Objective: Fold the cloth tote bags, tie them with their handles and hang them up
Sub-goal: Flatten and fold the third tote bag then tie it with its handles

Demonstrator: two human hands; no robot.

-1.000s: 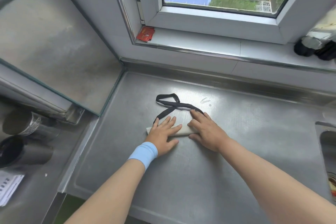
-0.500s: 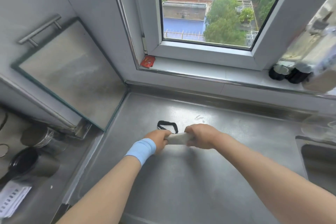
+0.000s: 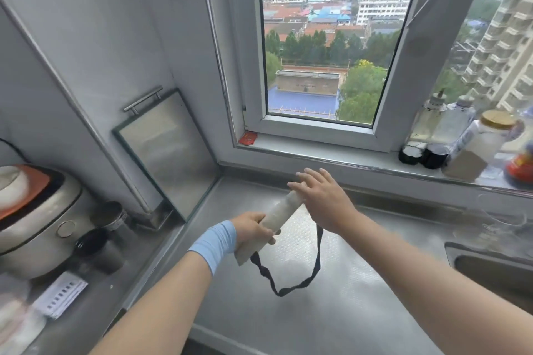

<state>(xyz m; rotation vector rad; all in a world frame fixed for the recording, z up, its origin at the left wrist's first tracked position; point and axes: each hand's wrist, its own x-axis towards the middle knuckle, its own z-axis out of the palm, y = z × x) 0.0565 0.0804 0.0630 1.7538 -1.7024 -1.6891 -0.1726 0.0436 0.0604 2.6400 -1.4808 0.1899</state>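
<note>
**Rolled tote bag (image 3: 284, 207) held tilted above the steel counter (image 3: 360, 297), handle hanging free.**

Our left hand (image 3: 252, 229) is wrapped round the roll's lower end. Our right hand (image 3: 324, 200) is spread with straight fingers at the upper end and holds nothing; we cannot tell whether it touches the cloth. The black handle (image 3: 291, 288) dangles in a loop below. We judge the roll light, soft and apt to unroll, so it wants a firm grasp round its middle. The limp strap is best taken near its lowest point.
</note>
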